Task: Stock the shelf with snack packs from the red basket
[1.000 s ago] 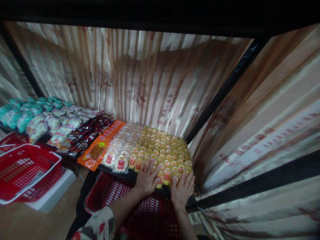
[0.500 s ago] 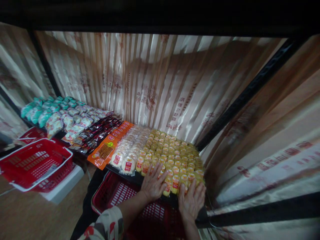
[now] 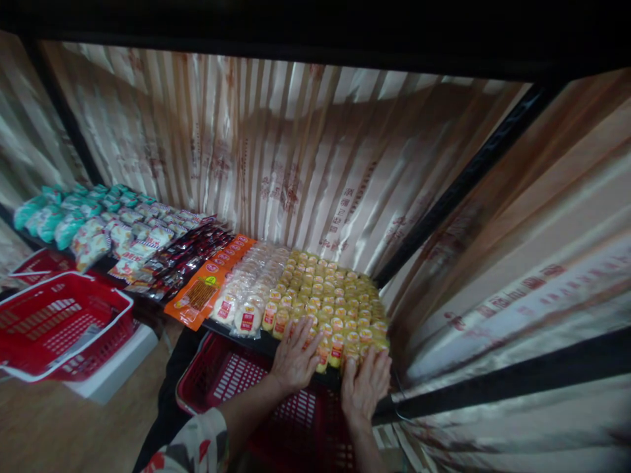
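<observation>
Rows of small yellow-wrapped snack packs (image 3: 335, 305) fill the right end of a dark shelf. My left hand (image 3: 296, 355) rests its outstretched fingers on the front packs, left of the middle. At the front right corner my right hand (image 3: 365, 384) lies against the packs, its fingers extended and slightly apart. Neither hand grips anything. The packs beneath my fingers are partly hidden. Left of the yellow packs lie clear-wrapped round white crackers (image 3: 248, 318) with red labels, then a flat orange snack packet (image 3: 200, 295).
Dark shiny packets (image 3: 180, 259), white packets (image 3: 138, 256) and teal packets (image 3: 69, 226) continue leftward. A red basket (image 3: 98, 341) stands at left on a white box (image 3: 116, 368). Another red basket (image 3: 197, 381) sits under the shelf edge. Black posts (image 3: 458, 177) and pale sheeting surround the shelf.
The view has shifted slightly, so the shelf and goods appear further left. Both hands keep about the same places against the yellow packs.
</observation>
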A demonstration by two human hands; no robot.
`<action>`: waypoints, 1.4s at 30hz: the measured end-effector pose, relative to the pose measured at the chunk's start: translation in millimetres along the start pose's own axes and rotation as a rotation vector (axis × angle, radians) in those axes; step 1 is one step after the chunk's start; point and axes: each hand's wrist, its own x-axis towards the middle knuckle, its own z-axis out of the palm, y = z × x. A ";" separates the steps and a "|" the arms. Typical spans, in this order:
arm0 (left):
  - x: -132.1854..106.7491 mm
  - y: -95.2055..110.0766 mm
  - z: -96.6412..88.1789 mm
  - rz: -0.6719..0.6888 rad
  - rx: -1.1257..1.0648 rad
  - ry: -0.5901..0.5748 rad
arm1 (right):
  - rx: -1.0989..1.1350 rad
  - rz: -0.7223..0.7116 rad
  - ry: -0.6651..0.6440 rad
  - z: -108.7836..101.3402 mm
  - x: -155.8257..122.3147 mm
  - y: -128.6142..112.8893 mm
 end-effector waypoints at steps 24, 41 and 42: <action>-65.6 -21.6 -22.2 -0.049 -0.088 0.013 | 0.133 -0.143 -0.091 -6.9 -69.3 -103.1; -51.3 -146.8 -64.5 -0.067 -0.081 -0.030 | -0.013 -0.167 -0.125 44.2 -49.7 -220.5; -51.0 -151.8 -62.2 -0.042 -0.076 -0.020 | -0.037 -0.136 -0.122 47.6 -47.5 -221.5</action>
